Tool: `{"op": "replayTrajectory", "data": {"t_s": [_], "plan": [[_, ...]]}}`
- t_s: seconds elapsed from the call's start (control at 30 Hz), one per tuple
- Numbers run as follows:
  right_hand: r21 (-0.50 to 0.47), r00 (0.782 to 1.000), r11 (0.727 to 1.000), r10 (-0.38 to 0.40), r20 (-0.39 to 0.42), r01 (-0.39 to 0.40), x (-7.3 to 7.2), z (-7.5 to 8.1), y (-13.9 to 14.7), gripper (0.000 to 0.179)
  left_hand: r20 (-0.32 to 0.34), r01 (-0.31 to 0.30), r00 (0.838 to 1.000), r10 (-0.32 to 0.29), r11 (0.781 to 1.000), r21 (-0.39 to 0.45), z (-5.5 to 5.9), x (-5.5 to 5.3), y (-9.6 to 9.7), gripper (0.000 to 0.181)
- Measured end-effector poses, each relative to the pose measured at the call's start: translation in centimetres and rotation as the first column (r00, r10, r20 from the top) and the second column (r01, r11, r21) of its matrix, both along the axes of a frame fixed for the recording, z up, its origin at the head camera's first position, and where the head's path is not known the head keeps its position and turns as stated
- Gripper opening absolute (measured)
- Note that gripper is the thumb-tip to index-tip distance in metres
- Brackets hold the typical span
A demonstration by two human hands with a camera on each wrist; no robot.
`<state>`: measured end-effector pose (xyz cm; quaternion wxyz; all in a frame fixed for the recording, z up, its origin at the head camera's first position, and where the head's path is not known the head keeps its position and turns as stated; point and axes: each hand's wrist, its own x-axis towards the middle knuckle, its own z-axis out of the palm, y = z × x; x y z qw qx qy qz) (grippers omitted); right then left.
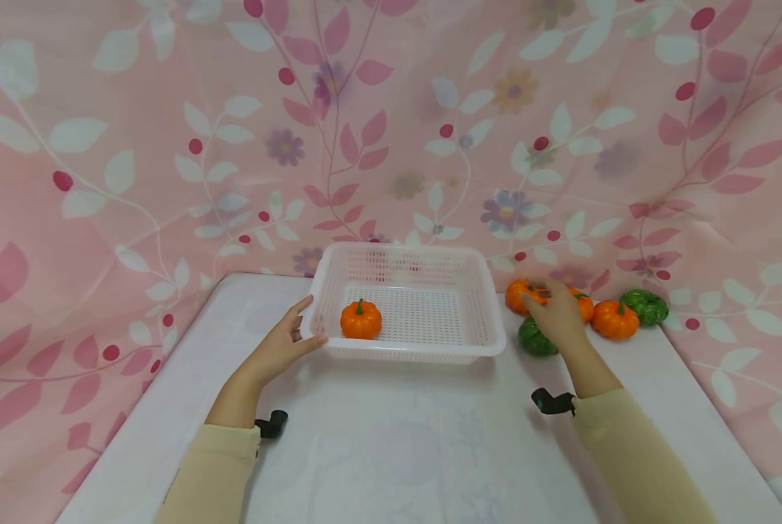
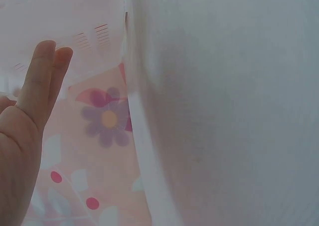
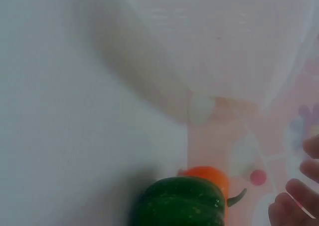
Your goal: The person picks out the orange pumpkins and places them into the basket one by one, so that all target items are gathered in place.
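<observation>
the left hand touches the white basket at its near left corner, fingers straight, thumb spread away. inside, by that corner, an orange pumpkin points its stem up; the basket's long axis parallels the table's far edge. past a green pumpkin, the right hand — fingers parted, gripping nothing — is at the other orange pumpkins, toward the far right corner.

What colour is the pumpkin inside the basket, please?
The pumpkin is orange with a green stem; the head view shows it best.
</observation>
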<state>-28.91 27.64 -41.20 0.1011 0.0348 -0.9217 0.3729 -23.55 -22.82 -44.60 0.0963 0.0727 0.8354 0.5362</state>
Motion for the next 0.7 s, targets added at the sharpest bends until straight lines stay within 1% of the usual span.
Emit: {"op": "replayTrajectory", "data": {"t_s": [0.2,0.37,0.53,0.63,0.7], "plan": [[0.032,0.995,0.999,-0.023,0.101,0.019,-1.4,-0.5,1.0,0.052,-0.003,-0.003,1.000,0.003,1.000,0.006,0.1,0.0,0.0,0.098],[0.047,0.990,0.998,-0.038,0.136,0.031,-2.5,-0.8,1.5,0.056,-0.004,0.003,1.000,-0.003,1.000,0.012,0.1,0.0,0.0,0.098],[0.037,0.980,0.998,-0.058,0.190,0.052,-3.4,-1.0,1.6,0.060,0.007,0.003,1.000,-0.003,1.000,0.014,0.1,-0.1,-0.1,0.098],[0.030,0.974,0.998,-0.061,0.217,0.056,-3.9,-1.2,1.7,0.063,0.018,0.003,1.000,-0.003,1.000,0.021,0.4,-0.1,0.1,0.097],[0.025,0.970,0.998,-0.062,0.235,0.058,-4.2,-1.4,1.7,0.065,0.025,0.008,1.000,-0.009,0.999,0.031,1.0,0.1,0.3,0.098]]}}
